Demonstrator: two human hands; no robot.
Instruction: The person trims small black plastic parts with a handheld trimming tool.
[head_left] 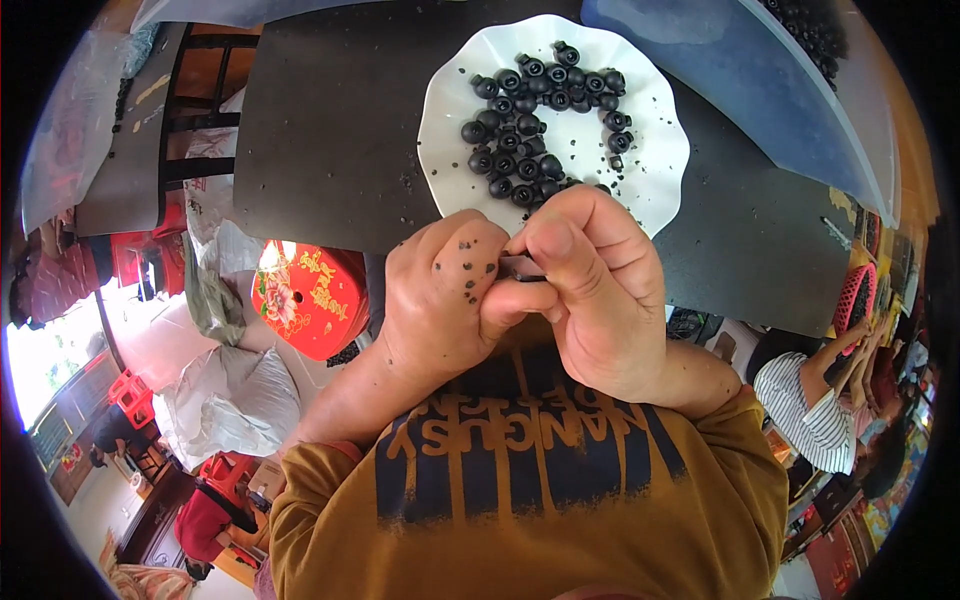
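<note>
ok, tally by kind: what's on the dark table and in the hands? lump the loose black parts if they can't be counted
White scalloped plate: 1
Heap of small black round parts on the plate: 1 heap, roughly 35 to 40 pieces, overlapping
Small dark piece pinched between left hand and right hand: 1
Blue sheet at the table's far edge: 1
Total: 4 kinds

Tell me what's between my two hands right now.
A small dark piece, pinched between the left hand and right hand, just below the white plate in the head view.
</note>
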